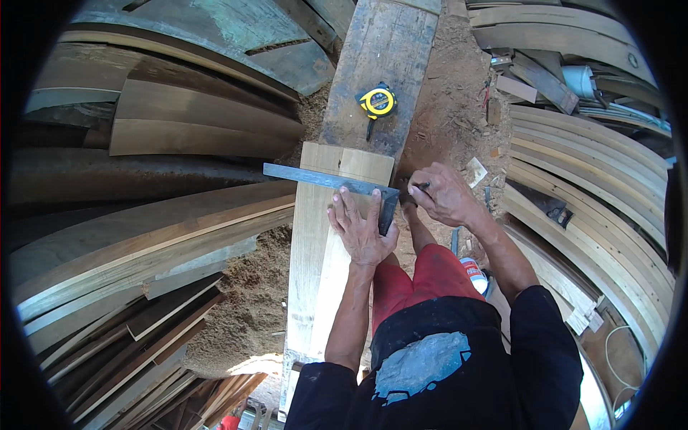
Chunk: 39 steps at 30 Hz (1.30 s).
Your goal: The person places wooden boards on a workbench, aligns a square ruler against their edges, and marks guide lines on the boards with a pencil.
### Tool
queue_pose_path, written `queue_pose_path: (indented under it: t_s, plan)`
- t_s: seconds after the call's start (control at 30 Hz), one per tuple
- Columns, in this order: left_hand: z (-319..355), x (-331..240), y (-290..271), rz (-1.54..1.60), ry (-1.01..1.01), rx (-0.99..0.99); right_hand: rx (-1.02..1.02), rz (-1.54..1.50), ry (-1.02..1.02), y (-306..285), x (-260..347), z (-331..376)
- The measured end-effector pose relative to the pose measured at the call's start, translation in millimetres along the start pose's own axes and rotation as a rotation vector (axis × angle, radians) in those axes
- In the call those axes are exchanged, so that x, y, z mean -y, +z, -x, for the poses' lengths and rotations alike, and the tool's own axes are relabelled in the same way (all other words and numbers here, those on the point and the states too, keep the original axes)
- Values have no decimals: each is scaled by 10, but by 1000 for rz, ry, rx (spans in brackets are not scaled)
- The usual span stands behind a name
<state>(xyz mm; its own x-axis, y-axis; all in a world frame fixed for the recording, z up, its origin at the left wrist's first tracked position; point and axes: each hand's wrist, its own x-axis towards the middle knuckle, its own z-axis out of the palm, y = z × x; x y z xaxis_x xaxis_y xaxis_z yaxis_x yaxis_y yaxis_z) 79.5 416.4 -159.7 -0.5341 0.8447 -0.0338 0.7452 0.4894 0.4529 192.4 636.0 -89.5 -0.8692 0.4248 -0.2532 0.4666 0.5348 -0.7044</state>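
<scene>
A pale wooden board [309, 236] runs lengthwise in front of me. Across its far end lies a metal try square [315, 176], its dark stock [388, 210] by the board's right edge. My left hand [360, 229] holds the square down, fingers spread over the blade and thumb by the stock. Just right of the board, my right hand [446, 195] is closed in a pinch around a short, dark, pencil-like tool [423, 186], its tip apart from the wood. A yellow and black tape measure [378, 102] rests beyond the board on a worn plank bench [380, 43].
Stacked dark planks [208, 118] crowd the left side. Long, pale boards [588, 165] are piled at the right, near a light-blue container [579, 81]. Sawdust [251, 315] covers the ground beside the bench. A white tub [473, 272] stands by my right leg.
</scene>
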Motion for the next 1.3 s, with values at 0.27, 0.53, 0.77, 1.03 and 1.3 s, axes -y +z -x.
queue_pose_path:
  t_s: [0.27, 0.53, 0.77, 1.03, 1.3]
  plan:
    - [45, -226, -290, -28, -30, 99, -79, -38, 115, 61, -99, 203]
    - [-15, 228, -1671, 570, -469, -501, -300, -206, 105, -359, -94, -52]
    - [124, 1261, -2025, 1048, -718, -224, -530, -291, 123, -447, 31, -243]
    - [-252, 1648, -805, 236, -656, 176, -191, -231, -46, 120, 152, -286]
    - [-323, 1222, -682, 191, -208, -123, -84, -49, -151, 554, 249, -439]
